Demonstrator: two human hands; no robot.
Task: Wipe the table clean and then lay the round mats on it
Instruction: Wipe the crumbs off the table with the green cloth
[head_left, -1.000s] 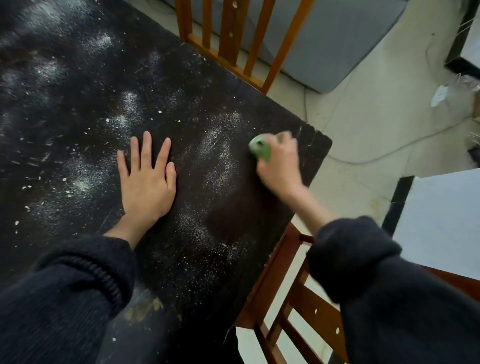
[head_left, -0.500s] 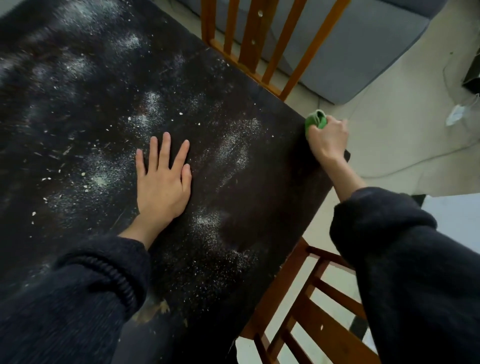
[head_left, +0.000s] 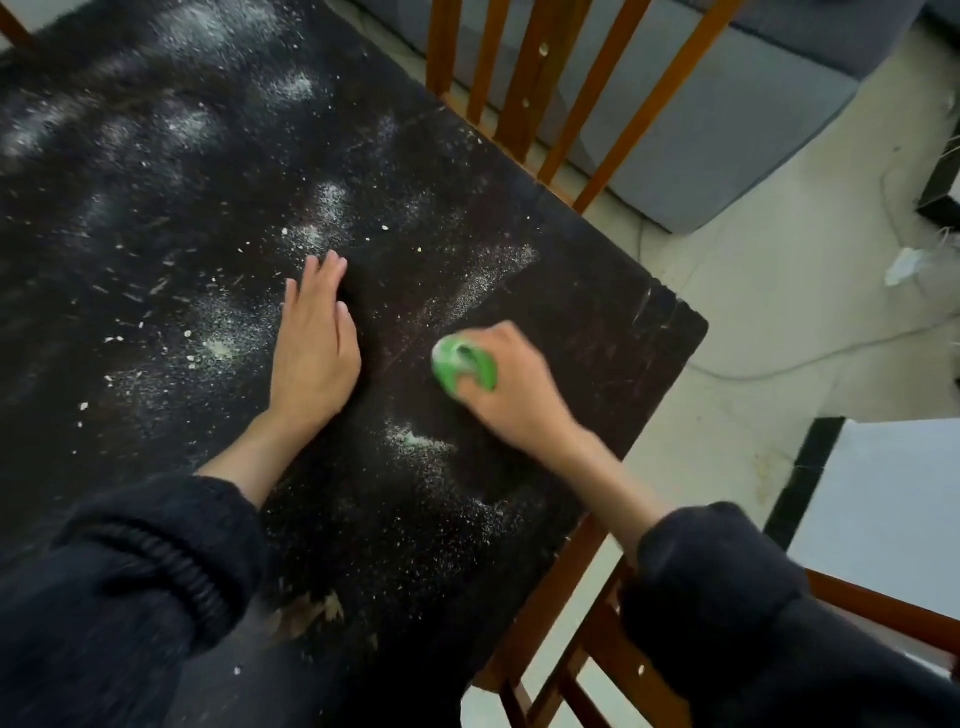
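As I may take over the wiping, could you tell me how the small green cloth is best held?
Bunch the small green cloth into the palm from above, as the right hand grips it now: wadded and soft, it offers no handle, and a top grip presses it onto the dusty black table.

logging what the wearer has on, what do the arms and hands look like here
Both arms wear dark, near-black knit sleeves, pushed up so the forearms show. The left sleeve ends in a thick ribbed cuff; the right sleeve ends in a plain rolled edge. The left hand and right hand are bare: no gloves, rings, watch or bracelet show.
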